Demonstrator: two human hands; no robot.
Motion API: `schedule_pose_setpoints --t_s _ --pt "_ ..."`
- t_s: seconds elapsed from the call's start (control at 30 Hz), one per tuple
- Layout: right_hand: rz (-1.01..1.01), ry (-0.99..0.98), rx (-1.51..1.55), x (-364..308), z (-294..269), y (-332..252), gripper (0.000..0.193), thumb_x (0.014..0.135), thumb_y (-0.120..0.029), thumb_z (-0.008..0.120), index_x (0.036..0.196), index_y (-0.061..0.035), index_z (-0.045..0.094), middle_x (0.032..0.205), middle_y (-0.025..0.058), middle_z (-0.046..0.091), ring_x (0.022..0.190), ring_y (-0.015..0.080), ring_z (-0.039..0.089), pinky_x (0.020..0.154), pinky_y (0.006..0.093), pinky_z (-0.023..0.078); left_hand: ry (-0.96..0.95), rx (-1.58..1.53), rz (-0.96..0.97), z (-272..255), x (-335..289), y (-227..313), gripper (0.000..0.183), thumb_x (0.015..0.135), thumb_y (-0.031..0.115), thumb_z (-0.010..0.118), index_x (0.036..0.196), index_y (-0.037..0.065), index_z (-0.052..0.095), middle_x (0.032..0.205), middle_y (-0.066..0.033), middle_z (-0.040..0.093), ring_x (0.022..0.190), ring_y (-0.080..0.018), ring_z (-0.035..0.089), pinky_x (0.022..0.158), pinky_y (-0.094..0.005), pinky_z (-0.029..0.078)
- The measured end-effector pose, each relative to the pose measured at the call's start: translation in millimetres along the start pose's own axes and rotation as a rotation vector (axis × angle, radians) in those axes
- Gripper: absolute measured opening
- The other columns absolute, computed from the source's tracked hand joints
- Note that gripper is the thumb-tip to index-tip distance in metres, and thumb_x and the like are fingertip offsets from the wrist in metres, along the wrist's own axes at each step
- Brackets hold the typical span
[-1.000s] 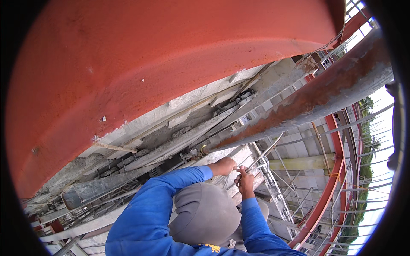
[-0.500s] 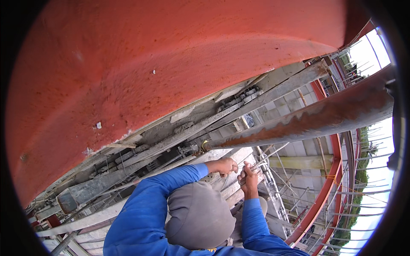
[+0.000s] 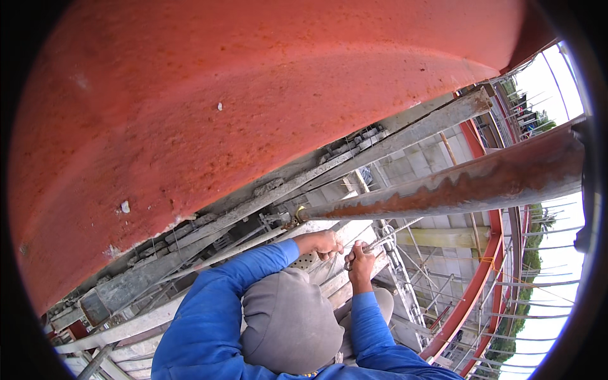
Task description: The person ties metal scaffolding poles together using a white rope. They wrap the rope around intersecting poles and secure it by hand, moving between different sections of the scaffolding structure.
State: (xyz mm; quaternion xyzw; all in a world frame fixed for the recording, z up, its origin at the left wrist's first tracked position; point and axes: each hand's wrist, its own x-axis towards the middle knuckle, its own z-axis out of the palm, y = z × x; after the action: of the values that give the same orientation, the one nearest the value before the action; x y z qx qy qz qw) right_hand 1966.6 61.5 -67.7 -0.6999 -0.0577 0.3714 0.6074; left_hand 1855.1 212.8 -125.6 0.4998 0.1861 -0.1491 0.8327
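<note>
My left hand (image 3: 320,244) reaches in from the left in a blue sleeve, its fingers closed in a pinch. Whatever sits between those fingertips is too small to make out. Just to its right, my right hand (image 3: 361,263) is closed around the end of a ribbed grey rod (image 3: 398,230), which slants up to the right. A small rounded metal piece shows below that hand's fingers. A narrow gap separates the two hands. Beneath and between my forearms is a rounded grey cloth-covered shape (image 3: 291,323), seemingly my bent knee.
A large red-painted steel surface (image 3: 253,107) fills the upper left. A rusty pipe (image 3: 443,180) crosses at the right, close above my hands. Long grey beams (image 3: 392,136), planks and scaffold tubes lie around; a curved red beam (image 3: 472,310) runs down the right.
My right hand has turned and dropped slightly to the left, and a metal piece now shows under its fingers. My left hand has shifted slightly left. The whole view has moved a little.
</note>
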Motion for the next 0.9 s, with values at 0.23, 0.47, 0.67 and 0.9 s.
schedule_pose_setpoints --t_s 0.23,0.47,0.67,0.9 --pt "-0.074 0.07 -0.095 -3.7 -3.3 17.1 0.014 0.1 -0.014 0.073 0.097 -0.0034 0.064 0.069 0.0022 0.061 0.056 0.0115 0.055 0.052 0.0274 0.045 0.026 0.033 -0.148 16.7 4.4 5.7 0.026 0.102 0.018 0.06 0.111 -0.002 0.073 0.078 -0.0112 0.069 0.056 -0.0198 0.066 0.053 -0.0353 0.056" --pt "-0.348 0.174 -0.264 18.1 -11.0 33.2 0.019 0.102 -0.019 0.074 0.108 -0.0022 0.066 0.08 -0.0001 0.064 0.063 0.0051 0.05 0.056 0.0225 0.04 0.016 -0.51 -0.229 22.8 7.1 17.8 0.023 0.102 0.017 0.062 0.111 -0.003 0.068 0.089 -0.0132 0.076 0.073 -0.0237 0.075 0.069 -0.0406 0.064" --pt "-0.092 0.111 -0.219 -25.0 -31.0 5.4 0.036 0.109 -0.041 0.062 0.101 -0.0056 0.063 0.063 -0.0083 0.041 0.05 0.0023 0.036 0.044 0.0241 0.028 0.002 -0.301 -0.122 -26.3 -22.4 -11.6 0.019 0.101 0.02 0.069 0.109 0.003 0.07 0.082 -0.006 0.074 0.063 -0.0142 0.069 0.061 -0.0354 0.059" --pt "-0.256 0.025 -0.573 -55.9 -74.2 3.4 0.033 0.106 -0.034 0.068 0.088 -0.0098 0.054 0.066 -0.0038 0.052 0.052 0.0062 0.046 0.049 0.0247 0.037 0.472 0.304 0.117 -35.7 -158.8 29.2 0.023 0.103 0.022 0.064 0.099 0.0 0.071 0.069 -0.003 0.067 0.059 -0.0119 0.06 0.055 -0.029 0.048"
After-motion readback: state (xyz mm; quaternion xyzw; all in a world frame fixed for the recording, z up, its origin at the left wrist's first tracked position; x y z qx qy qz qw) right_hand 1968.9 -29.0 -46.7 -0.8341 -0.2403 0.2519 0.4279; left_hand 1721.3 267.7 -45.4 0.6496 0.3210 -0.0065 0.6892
